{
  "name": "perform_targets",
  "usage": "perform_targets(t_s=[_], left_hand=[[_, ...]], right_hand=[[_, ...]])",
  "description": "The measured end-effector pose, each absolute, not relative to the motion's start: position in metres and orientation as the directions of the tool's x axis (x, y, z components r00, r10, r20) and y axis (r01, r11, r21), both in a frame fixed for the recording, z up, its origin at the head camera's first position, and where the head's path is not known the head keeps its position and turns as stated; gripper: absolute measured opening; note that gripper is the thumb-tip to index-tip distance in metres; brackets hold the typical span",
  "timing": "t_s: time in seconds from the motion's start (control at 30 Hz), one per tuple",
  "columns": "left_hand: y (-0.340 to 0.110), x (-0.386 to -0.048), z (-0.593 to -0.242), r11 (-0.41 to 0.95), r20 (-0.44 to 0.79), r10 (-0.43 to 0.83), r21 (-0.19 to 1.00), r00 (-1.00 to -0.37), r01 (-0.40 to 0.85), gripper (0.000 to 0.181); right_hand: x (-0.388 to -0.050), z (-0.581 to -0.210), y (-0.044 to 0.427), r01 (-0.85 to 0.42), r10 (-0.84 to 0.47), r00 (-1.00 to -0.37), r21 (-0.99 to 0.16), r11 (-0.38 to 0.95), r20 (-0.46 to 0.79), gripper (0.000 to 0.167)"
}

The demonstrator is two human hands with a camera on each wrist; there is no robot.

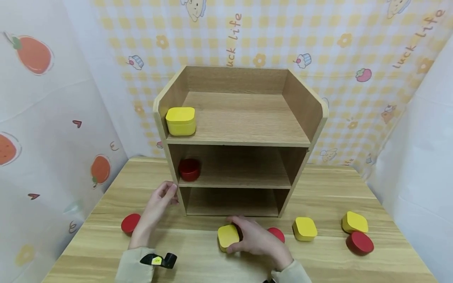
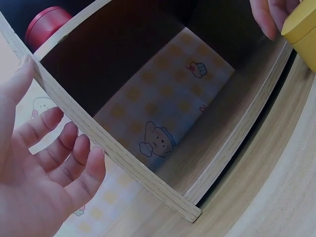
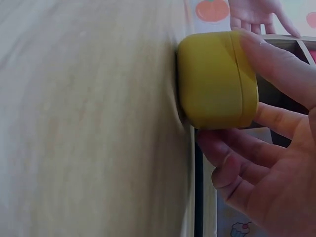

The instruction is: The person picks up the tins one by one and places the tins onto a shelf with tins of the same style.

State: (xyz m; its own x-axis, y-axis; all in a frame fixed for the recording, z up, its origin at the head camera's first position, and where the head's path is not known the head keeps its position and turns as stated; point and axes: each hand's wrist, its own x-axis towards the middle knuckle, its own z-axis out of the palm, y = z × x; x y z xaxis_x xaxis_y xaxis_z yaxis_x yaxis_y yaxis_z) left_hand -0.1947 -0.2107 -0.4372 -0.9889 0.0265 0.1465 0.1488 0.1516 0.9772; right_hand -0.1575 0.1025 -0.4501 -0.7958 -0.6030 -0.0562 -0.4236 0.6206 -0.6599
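Box (image 1: 228,236) pinched in right hand (image 1: 254,237), left hand (image 1: 160,202) relaxed beside shelf (image 1: 233,144), another box (image 1: 181,122) atop (head view only)

My left hand (image 1: 161,202) is extended farther forward than my right hand (image 1: 253,237), its fingers (image 2: 65,137) loosely bent, left thumb (image 2: 19,84) apart. Right thumb (image 3: 281,64) opposes curved fingers (image 3: 254,147), pinch grip; both forearms (image 1: 136,265) angle inward.

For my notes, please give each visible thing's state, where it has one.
Right hand: gripping yellow box
That box: lid on
Left hand: relaxed, grasping nothing
Shelf unit: upright
Top yellow box: lid on
Middle red box: resting flat
Other yellow boxes: on table
Other red boxes: on table
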Motion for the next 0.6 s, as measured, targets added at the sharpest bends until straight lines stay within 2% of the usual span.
perform_targets(t_s=[0.33,0.6], left_hand=[[-0.2109,-0.1934,-0.4355,0.133,0.136,0.051,0.981,-0.989,0.142,0.034],[-0.2105,-0.1926,-0.4349,0.114,0.132,0.054,0.984,-0.990,0.137,0.034]], right_hand=[[-0.1572,-0.4554,0.1012,-0.421,-0.596,-0.799,-0.637,0.646,-0.075,0.076],[-0.1586,-0.4569,0.1007,-0.443,-0.603,-0.796,-0.634,0.634,-0.047,0.069]])
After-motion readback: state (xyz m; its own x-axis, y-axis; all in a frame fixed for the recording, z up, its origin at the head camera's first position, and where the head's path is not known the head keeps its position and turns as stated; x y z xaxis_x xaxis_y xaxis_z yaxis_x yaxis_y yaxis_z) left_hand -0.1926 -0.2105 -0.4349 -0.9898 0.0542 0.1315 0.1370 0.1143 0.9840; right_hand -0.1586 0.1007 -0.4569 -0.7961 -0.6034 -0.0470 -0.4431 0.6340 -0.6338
